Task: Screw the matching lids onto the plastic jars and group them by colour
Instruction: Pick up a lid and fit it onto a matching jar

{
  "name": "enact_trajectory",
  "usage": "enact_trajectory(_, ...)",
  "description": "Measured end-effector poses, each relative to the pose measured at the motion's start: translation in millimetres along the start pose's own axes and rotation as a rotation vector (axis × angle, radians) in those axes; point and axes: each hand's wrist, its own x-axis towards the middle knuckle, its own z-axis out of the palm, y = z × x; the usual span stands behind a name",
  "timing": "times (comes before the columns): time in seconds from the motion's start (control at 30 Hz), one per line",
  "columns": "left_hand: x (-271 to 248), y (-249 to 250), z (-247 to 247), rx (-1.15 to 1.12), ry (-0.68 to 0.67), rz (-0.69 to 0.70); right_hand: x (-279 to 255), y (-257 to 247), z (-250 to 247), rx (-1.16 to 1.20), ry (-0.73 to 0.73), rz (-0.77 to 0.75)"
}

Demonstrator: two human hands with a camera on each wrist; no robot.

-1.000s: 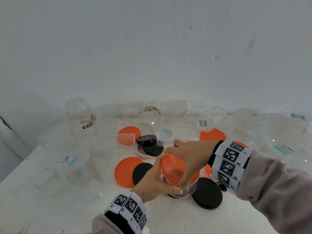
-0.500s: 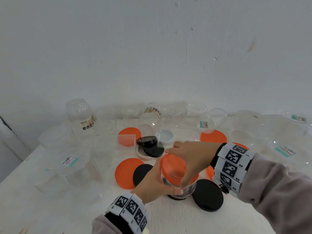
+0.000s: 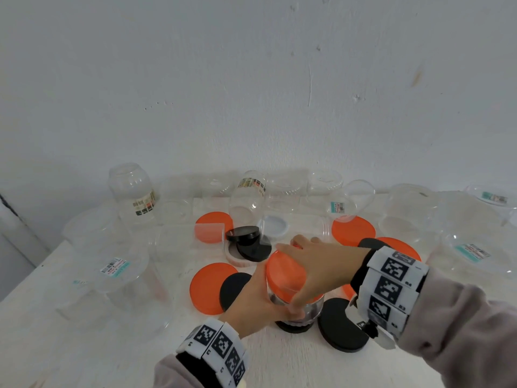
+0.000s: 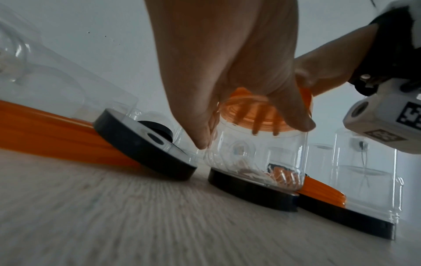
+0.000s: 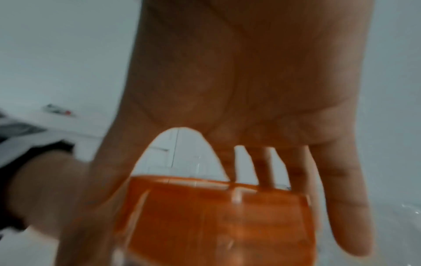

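Note:
A small clear jar [image 3: 299, 309] [image 4: 255, 162] stands on a black lid [image 4: 250, 192] near the table's front. An orange lid [image 3: 284, 273] [image 5: 216, 219] sits on its mouth. My left hand [image 3: 263, 301] [image 4: 227, 72] grips the jar body from the left, thumb and fingers curled round it. My right hand [image 3: 316, 267] [image 5: 239, 90] reaches from the right and grips the orange lid from above, fingers over its far rim and thumb on its near side. The right wrist view is blurred.
Loose orange lids [image 3: 208, 287] [image 3: 354, 229] and black lids [image 3: 342, 324] [image 3: 233, 287] lie around the jar. Small black lids [image 3: 243, 235] and a white lid [image 3: 275, 225] lie behind. Several clear lidless jars [image 3: 131, 191] [image 3: 472, 247] line the back, left and right by the wall.
Both hands keep their hold on the jar and orange lid at the same spot. The right hand has shifted slightly round the lid.

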Motion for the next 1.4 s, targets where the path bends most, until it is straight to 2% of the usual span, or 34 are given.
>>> enact_trajectory(0.07,0,0,0,0.013,0.001,-0.002,-1,0,-9,0.004,-0.085,-0.073)
enact_trajectory(0.17,-1,1,0,0.029,0.010,-0.010,4,2,-14,-0.013,-0.076,-0.093)
enact_trajectory(0.37,0,1,0,0.014,0.000,-0.015,11,-1,4,-0.034,0.054,0.079)
enact_trajectory(0.47,1,0,-1,-0.008,-0.010,-0.007,8,0,-5,-0.004,-0.040,0.072)
enact_trajectory(0.57,2,0,-2,0.009,-0.007,0.000,2,2,-18,-0.021,-0.122,-0.012)
enact_trajectory(0.7,3,0,-5,0.041,0.001,0.000,3,4,-19,-0.008,-0.047,-0.069)
enact_trajectory(1.23,0,0,-5,0.047,0.007,0.002,4,13,18,-0.055,0.302,-0.124)
enact_trajectory(1.33,1,-2,-4,0.016,0.012,0.006,8,16,15,-0.009,0.252,-0.137)
enact_trajectory(1.4,2,-3,-3,-0.009,0.011,0.021,14,21,7,0.111,0.198,-0.134)
